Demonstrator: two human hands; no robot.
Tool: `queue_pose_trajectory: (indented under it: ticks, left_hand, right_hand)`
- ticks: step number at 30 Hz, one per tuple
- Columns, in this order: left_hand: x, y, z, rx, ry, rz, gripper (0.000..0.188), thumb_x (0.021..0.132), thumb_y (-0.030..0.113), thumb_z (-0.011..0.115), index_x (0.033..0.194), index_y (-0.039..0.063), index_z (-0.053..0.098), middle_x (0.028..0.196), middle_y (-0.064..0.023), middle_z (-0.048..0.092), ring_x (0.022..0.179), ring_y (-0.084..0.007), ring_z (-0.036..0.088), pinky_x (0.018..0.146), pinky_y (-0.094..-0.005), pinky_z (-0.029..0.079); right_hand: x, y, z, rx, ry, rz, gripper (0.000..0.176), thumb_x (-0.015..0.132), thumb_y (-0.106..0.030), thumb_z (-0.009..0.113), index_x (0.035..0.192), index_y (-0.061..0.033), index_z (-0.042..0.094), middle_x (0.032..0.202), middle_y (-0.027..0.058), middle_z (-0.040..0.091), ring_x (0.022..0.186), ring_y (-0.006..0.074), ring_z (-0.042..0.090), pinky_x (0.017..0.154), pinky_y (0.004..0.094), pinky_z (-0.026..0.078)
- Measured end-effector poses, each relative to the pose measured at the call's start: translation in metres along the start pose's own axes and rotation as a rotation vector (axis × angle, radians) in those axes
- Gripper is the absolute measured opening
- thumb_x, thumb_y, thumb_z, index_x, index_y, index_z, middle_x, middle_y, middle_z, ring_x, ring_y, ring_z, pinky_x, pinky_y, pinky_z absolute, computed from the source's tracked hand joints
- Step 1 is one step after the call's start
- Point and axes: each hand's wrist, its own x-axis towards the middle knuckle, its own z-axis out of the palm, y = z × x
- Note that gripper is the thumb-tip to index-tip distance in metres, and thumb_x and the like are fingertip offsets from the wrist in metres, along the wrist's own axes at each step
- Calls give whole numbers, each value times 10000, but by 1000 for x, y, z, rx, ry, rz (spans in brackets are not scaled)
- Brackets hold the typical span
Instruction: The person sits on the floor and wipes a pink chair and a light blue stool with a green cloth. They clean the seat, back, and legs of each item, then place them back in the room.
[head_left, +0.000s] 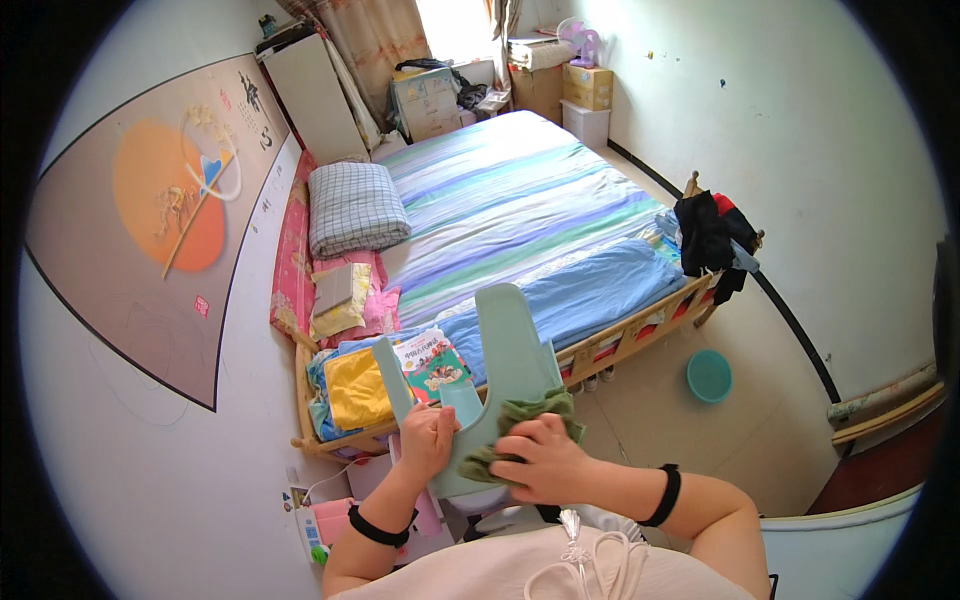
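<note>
A pale green plastic piece (510, 322), which looks like part of a chair with long upright arms, is held up in front of my body. My left hand (429, 442) grips it at the lower left, by the inner curve. In my right hand (541, 461) is a bunched dark green cloth (536, 416), pressed against the plastic surface on the right side. My fingers are spread over the cloth and look slightly blurred. The lower end of the plastic piece is partly hidden by my hands.
Beyond stands a wooden-railed bed (637, 322) with a striped sheet (487, 195), a book (435, 367) and a yellow cloth (360, 386). A teal basin (709, 376) sits on the floor to the right. Dark clothes (705, 232) hang over the bed's corner post.
</note>
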Motion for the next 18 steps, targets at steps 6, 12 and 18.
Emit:
queue_pose_trajectory:
  ticks: [6,12,18]
  left_hand:
    - [-2,-7,-22,-134,109,-36,553,1090,288,404,614,63,576,596,-59,566,563,-232,496,667,-367,387]
    - [-9,-17,-36,-164,131,51,531,1090,316,394,635,74,524,584,-29,475,569,-190,438,694,-337,359]
    - [-22,-28,-37,-211,222,47,552,1074,372,430,633,54,526,582,-57,465,546,-206,442,668,-338,364]
  right_hand:
    - [-72,57,25,493,411,583,271,878,-73,576,1143,-71,518,1144,144,488,1092,347,472,1004,457,381]
    - [-44,94,19,456,329,555,226,969,-91,505,1186,-38,466,1181,183,497,1085,349,495,983,446,385]
    - [16,94,-9,379,130,478,233,941,-151,566,1151,-56,535,829,204,624,923,442,594,820,509,466]
